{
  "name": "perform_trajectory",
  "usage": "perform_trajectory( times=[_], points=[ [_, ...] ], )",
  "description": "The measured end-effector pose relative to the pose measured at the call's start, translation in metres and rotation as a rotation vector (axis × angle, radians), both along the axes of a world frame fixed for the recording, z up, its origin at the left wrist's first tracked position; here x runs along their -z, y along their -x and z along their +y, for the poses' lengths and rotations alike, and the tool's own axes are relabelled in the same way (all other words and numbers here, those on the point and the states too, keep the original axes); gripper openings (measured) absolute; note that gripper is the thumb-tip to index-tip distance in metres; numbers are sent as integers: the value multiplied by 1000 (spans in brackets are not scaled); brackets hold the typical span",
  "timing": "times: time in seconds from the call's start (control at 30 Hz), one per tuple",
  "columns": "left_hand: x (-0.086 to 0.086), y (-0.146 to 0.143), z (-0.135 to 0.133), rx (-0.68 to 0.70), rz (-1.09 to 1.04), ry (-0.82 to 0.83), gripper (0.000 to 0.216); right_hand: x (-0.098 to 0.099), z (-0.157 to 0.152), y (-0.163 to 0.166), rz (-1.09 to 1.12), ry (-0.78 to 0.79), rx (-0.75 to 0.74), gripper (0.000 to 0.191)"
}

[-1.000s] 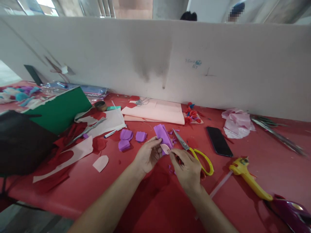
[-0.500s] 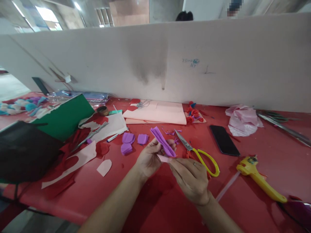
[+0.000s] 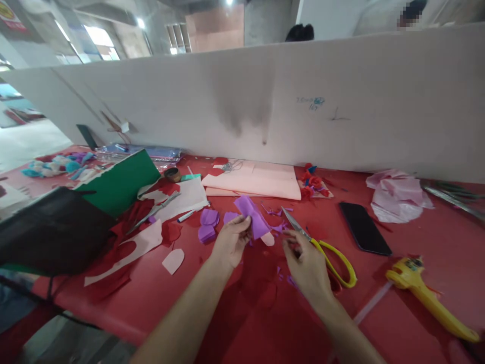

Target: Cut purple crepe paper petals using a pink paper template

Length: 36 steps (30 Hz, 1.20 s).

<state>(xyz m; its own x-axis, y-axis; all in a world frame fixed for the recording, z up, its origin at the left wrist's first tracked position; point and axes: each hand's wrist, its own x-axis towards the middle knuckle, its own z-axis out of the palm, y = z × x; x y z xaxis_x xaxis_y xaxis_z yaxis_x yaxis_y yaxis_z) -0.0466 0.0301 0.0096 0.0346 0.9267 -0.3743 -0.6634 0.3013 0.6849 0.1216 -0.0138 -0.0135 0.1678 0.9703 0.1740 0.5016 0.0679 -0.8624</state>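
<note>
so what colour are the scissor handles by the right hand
Yellow; the scissors show best in the head view.

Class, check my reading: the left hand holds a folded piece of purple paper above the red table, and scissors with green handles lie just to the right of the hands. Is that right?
Not quite. The scissors have yellow handles, not green, as the head view shows. The rest stands: the left hand holds the folded purple paper above the red table, and the scissors lie just right of the hands.

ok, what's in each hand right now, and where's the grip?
The left hand pinches the folded purple crepe paper near its lower end, together with a pale pink petal template. The right hand holds nothing; it is beside the yellow-handled scissors.
</note>
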Motion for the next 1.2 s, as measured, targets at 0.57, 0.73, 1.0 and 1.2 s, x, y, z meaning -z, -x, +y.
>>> perform_trajectory(
  times=[0.57,0.73,1.0,1.2],
  points=[
    [-2,-23,-19,304,266,-139,28,-12,0,6,532,200,-82,28],
    [0,-23,-17,226,237,-88,30,-19,-6,-26,38,147,-153,23],
    [3,-14,-7,178,171,-70,35,5,-15,-110,-583,217,-209,52],
    [2,-11,-4,99,129,-31,34,-3,-4,-116,-353,309,-86,65]
  ],
)
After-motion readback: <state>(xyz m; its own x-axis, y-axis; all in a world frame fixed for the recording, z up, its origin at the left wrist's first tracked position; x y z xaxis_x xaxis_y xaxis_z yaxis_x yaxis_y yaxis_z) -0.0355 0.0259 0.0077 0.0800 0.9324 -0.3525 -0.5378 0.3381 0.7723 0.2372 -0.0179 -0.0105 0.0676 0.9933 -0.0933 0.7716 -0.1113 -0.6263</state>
